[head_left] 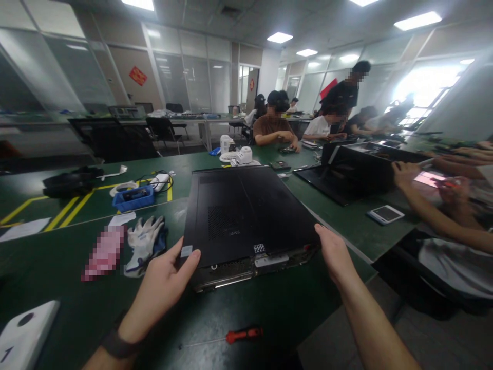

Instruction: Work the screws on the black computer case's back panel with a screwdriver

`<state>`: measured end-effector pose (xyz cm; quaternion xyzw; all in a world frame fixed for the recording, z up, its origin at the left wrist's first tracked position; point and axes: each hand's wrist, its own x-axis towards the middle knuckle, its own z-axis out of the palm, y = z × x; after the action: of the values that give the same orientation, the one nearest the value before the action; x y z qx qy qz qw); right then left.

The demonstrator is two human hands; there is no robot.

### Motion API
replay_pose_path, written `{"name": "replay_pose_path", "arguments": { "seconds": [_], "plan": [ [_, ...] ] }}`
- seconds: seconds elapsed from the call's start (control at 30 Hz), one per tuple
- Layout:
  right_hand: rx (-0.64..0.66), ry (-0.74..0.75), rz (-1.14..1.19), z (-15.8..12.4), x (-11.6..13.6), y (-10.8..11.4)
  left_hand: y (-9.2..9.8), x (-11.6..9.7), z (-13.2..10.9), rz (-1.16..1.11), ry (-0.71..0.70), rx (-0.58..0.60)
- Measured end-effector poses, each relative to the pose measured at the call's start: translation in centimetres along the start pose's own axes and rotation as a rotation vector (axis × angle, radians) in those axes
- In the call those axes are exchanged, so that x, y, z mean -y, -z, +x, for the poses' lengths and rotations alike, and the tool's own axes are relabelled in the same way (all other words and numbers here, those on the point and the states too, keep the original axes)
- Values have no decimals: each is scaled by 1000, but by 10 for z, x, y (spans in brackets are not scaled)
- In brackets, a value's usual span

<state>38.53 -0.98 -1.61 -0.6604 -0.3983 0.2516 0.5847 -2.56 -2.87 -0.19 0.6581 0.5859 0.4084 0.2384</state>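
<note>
The green table (269, 308) carries the black computer case (246, 216), flat in front of me. I judge this the gripping step: my left hand (165, 280) and right hand (333, 254) each clasp a near corner. Shifting it calls for even pull. A screwdriver (242, 335) lies nearer me.

Green bench (269, 308). Red-handled screwdriver (239, 336) at near edge. White gloves (144, 241) to left, just beside a pixelated pink item (105, 252). Blue tray (133, 198) behind, next to what may be a tape roll (122, 188). Phone (385, 214) flat at right, near a dark opened chassis (346, 177). Seated people (274, 128) farther back.
</note>
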Motion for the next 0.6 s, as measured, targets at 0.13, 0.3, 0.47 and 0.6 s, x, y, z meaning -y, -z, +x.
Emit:
{"name": "replay_pose_path", "arguments": {
  "seconds": [0.13,0.3,0.47,0.6],
  "plan": [
    [-124,-24,-9,31,-13,25,-32,-21,20,-44,-69,145],
    [-172,-42,-5,77,-23,57,-81,-53,49,-33,-125,153],
    [-214,-99,-69,126,-27,83,-133,-85,80,27,-114,155],
    [-258,-59,-122,160,-27,95,-169,-102,104,36,-96,150]
  ]
}}
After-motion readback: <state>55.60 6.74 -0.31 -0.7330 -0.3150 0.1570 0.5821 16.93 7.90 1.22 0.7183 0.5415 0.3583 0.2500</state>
